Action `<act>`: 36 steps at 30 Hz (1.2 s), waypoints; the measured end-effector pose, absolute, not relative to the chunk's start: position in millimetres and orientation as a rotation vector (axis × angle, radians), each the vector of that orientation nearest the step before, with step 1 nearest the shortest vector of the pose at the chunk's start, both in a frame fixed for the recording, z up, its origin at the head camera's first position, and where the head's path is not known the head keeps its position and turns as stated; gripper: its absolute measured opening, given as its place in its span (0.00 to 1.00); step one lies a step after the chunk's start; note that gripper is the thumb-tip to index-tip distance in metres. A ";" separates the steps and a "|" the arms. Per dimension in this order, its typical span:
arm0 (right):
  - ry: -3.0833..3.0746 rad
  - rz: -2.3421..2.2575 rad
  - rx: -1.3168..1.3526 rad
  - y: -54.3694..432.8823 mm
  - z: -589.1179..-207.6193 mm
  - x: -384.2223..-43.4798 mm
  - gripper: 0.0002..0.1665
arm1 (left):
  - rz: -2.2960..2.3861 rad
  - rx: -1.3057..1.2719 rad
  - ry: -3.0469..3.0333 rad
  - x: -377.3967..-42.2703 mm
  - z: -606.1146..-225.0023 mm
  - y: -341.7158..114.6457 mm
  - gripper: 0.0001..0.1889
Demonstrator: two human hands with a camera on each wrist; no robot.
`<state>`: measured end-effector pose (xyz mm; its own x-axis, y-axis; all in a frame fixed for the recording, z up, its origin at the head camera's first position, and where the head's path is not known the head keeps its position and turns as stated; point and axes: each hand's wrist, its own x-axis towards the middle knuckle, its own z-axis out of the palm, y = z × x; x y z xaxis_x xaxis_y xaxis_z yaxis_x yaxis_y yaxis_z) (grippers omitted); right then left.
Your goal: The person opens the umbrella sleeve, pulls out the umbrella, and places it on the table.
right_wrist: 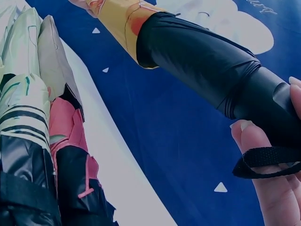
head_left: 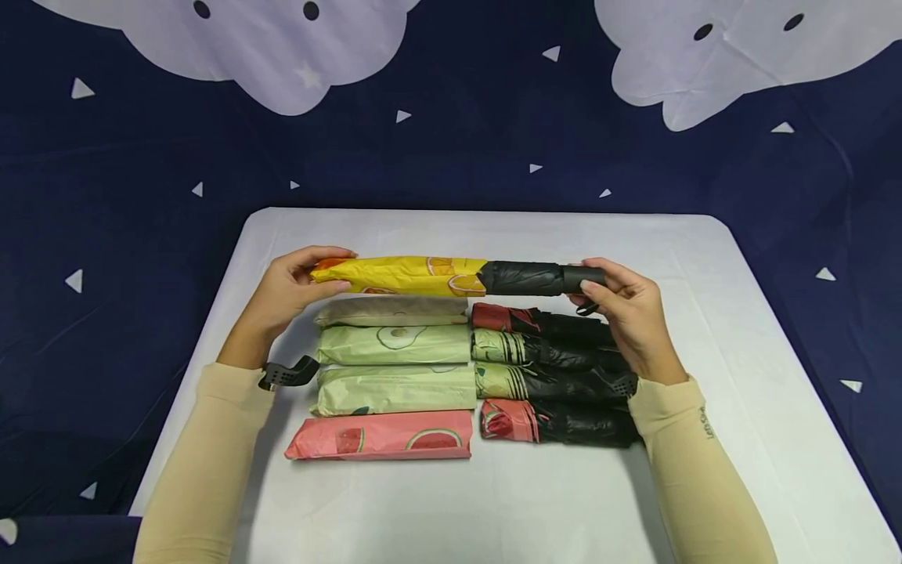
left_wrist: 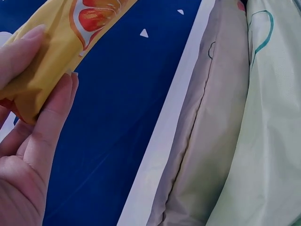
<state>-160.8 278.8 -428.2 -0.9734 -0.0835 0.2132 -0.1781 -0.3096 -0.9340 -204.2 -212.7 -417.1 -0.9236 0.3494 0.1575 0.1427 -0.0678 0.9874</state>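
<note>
A folded black umbrella point(head_left: 524, 278) is held level above the far part of the table, partly inside a yellow sleeve point(head_left: 402, 275) printed with orange slices. My left hand point(head_left: 287, 286) pinches the sleeve's far-left end between thumb and fingers; the left wrist view shows the yellow fabric point(left_wrist: 51, 56) bunched there. At the other end my right hand point(head_left: 630, 309) grips the umbrella's dark handle point(head_left: 583, 277). A black wrist strap point(right_wrist: 268, 160) hangs from that handle by the fingers. The sleeve's mouth lies around the umbrella's middle, so the umbrella's inner part is hidden.
Below lie flat sleeves in a column: a grey-beige one point(head_left: 391, 312), an avocado-print one point(head_left: 395, 345), a pale green one point(head_left: 395, 389) and a watermelon one point(head_left: 384, 435). Several folded umbrellas point(head_left: 578, 423) lie right of them on the white table point(head_left: 395, 517).
</note>
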 end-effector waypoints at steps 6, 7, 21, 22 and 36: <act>-1.748 2.514 0.330 284.7 -429.7 -160.9 0.23 | 2.146 0.515 2.066 -205.6 -418.7 -218.3 0.25; -1.741 2.517 0.328 286.1 -429.8 -160.6 0.23 | 2.152 0.508 2.071 -205.6 -419.0 -219.6 0.25; -1.670 2.543 0.245 306.8 -441.9 -159.8 0.21 | 2.230 0.427 2.095 -206.1 -426.2 -235.7 0.22; -1.660 2.547 0.238 308.6 -442.5 -159.7 0.21 | 2.234 0.410 2.098 -206.5 -427.4 -236.9 0.22; -1.611 2.564 0.177 335.0 -453.1 -158.1 0.21 | 2.241 0.267 2.149 -213.6 -442.3 -245.5 0.19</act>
